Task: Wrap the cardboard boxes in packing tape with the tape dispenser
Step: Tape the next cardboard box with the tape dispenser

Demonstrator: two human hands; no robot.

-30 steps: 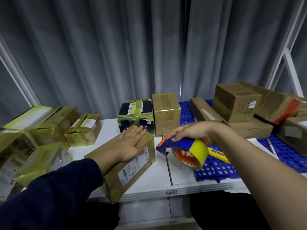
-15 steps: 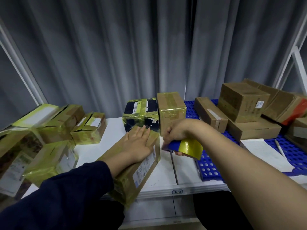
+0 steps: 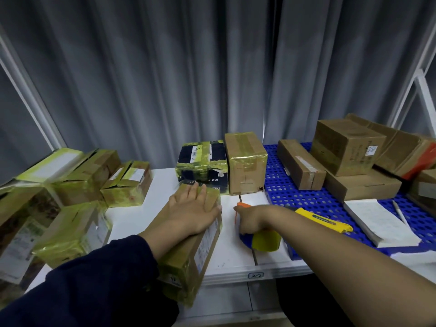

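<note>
A long cardboard box (image 3: 200, 251), partly wrapped in yellowish tape, lies on the white table (image 3: 231, 253) and juts over its front edge. My left hand (image 3: 191, 213) lies flat on the box's top with straight fingers. Just right of the box, my right hand (image 3: 252, 218) grips the blue and orange tape dispenser (image 3: 257, 239) with its yellow tape roll, low on the table. The dispenser's orange tip points toward the box's right side; whether it touches is unclear.
Taped boxes (image 3: 70, 190) crowd the left side. A dark taped box (image 3: 203, 164) and a taped brown box (image 3: 245, 161) stand behind. On the blue perforated mat (image 3: 295, 197) at right lie untaped boxes (image 3: 346, 147), a yellow utility knife (image 3: 323, 220), a white pad (image 3: 377, 223) and a pen.
My right hand has brought the dispenser down from beside the box's far end to the tabletop at its right. My left hand stays flat on the box.
</note>
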